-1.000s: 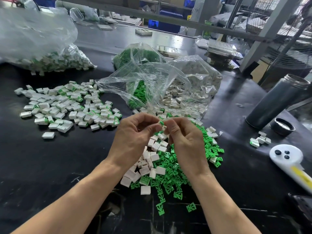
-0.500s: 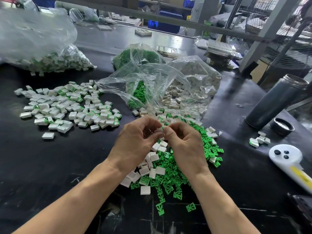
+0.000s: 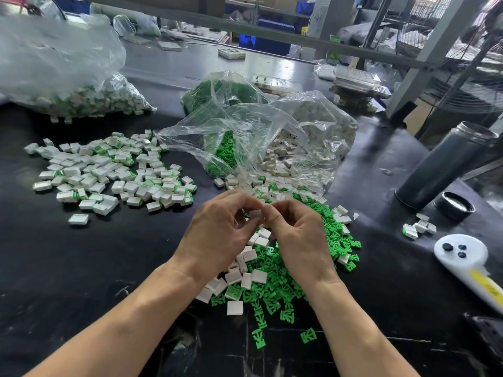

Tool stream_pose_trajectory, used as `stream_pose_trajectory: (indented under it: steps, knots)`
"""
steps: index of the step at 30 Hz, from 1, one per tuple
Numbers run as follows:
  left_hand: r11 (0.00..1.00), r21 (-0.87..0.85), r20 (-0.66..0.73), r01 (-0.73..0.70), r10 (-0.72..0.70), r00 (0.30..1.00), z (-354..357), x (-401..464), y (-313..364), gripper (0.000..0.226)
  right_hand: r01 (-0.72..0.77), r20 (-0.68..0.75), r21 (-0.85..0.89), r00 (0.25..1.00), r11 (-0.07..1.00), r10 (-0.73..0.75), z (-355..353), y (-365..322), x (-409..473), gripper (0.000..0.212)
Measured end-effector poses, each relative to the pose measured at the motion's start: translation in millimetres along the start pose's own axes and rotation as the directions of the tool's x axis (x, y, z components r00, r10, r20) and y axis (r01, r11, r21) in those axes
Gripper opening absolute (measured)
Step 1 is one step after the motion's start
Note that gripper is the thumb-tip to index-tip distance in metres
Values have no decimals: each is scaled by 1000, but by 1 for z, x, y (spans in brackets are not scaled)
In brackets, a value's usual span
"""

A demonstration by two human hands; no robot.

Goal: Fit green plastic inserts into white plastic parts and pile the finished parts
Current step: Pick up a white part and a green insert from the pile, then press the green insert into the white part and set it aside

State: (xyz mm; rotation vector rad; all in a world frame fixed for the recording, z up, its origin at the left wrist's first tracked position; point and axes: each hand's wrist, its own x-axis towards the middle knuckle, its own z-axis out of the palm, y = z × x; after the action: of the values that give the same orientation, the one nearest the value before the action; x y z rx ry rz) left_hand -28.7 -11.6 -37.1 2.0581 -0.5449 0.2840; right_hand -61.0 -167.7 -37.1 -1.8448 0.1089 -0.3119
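Both the left hand and the right hand are pinching one white plastic part above the loose green inserts on the bench.

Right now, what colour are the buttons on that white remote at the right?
Dark, black or navy, three of them on the white remote, seen in the head view.
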Motion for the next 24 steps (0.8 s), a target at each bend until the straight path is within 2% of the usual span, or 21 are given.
stream_pose_trajectory:
  steps: [11,16,20,24]
  knots:
    - [997,51,23,55,-56,998,1,-1,1,10,-37,-49,-88,998,995,33,1,4,2,17]
    - [965,229,-24,129,-127,992,-9,3,-12,13,-13,-122,-161,992,987,-7,-6,6,3,19]
    - [868,445,-127,221,-183,975,-22,12,-28,14,-32,-140,-227,990,973,0,-12,9,5,21]
    - [765,586,-181,267,-198,963,-30,18,-36,18,-41,-138,-300,990,953,-1,-17,10,6,19]
